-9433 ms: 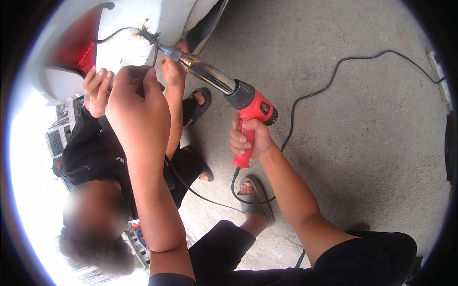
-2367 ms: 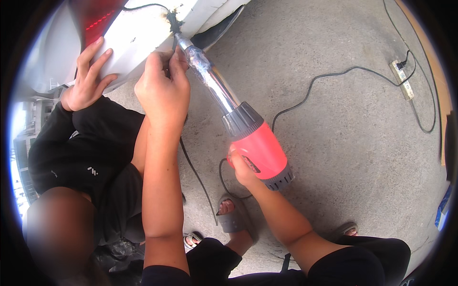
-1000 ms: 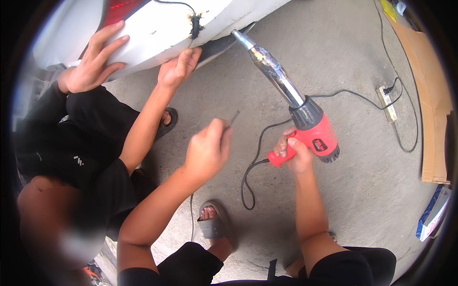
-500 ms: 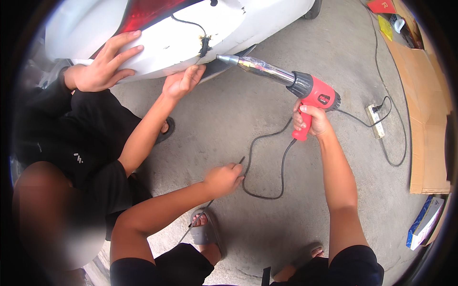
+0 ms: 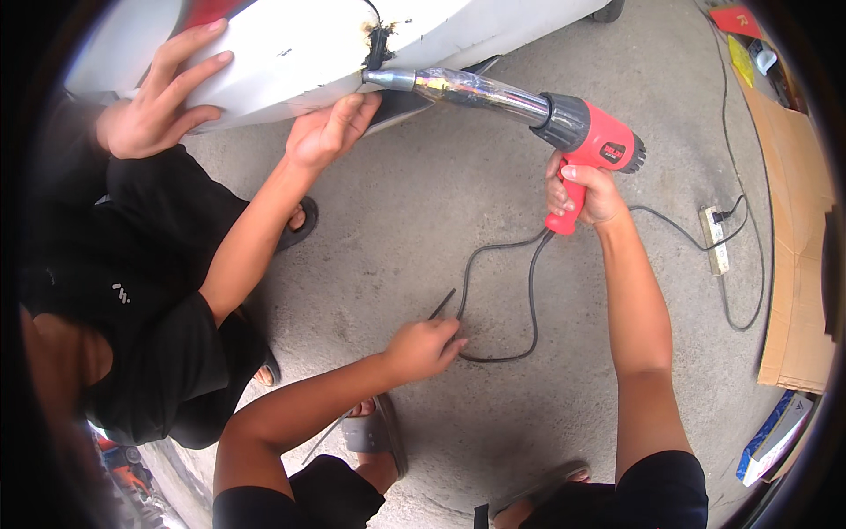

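My right hand (image 5: 589, 192) is wrapped round the handle of a red heat gun (image 5: 604, 132). Its long metal nozzle (image 5: 392, 80) points left, with the tip right by the lower edge of a white car bumper (image 5: 300, 53). Just above the tip is a black, scorched-looking patch (image 5: 379, 46) on the bumper. Closed fingers of my left hand (image 5: 423, 350) grip a thin dark rod (image 5: 444, 302), whose other end runs down past my forearm. The heat gun's cord (image 5: 534, 300) loops beside that hand. A co-worker's two hands (image 5: 330, 132) rest against the bumper at left.
The co-worker in a black shirt (image 5: 167, 353) crouches at left. A white power strip (image 5: 716, 240) with a plugged-in cord lies on the concrete floor (image 5: 397, 203) at right. Beyond it stand a cardboard box (image 5: 797, 256) and a blue-and-white box (image 5: 775, 436).
The heat gun has moved left and up, bringing its nozzle tip to the bumper edge below the black patch. My left hand stays low, still on the rod. The view has shifted slightly.
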The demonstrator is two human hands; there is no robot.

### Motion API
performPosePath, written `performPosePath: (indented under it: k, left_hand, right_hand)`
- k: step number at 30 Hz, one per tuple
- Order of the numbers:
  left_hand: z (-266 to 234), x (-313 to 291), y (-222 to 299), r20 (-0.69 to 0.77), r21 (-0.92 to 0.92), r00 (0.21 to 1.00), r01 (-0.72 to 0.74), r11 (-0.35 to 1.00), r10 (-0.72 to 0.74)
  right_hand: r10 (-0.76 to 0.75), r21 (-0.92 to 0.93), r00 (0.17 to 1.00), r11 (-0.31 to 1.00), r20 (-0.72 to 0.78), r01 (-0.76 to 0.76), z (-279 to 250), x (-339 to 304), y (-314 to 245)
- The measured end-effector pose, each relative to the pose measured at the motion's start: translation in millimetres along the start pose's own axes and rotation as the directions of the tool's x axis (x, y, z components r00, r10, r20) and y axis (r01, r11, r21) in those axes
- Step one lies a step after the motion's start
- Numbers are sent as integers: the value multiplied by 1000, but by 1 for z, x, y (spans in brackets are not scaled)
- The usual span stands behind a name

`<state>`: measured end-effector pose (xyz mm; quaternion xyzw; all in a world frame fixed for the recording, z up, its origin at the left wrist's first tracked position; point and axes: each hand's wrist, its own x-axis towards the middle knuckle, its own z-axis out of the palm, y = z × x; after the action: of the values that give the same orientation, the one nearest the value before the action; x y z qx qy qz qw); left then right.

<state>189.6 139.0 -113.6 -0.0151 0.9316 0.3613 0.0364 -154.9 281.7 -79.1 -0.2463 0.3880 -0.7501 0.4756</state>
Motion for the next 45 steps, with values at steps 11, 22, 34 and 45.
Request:
performPosePath:
  k: [11,22,34,45]
  left_hand:
    - [4,-2,8,0,-9,1000,19,1000,-19]
    - [12,-2,11,51,-64,998,27,998,-24]
    - [19,-5,18,52,-109,999,4,994,2]
    - [23,-12,32,82,-92,997,6,996,2]
  right_hand:
    - [-26,-27,1000,999,-13,25,1,-10,-3]
    - [-45,-12,999,999,26,45,4,-15,-6]
    - [1,45,1000,999,16,-2,-3,-10,-3]
    - [10,62,1000,998,23,-12,-9,-3,3]
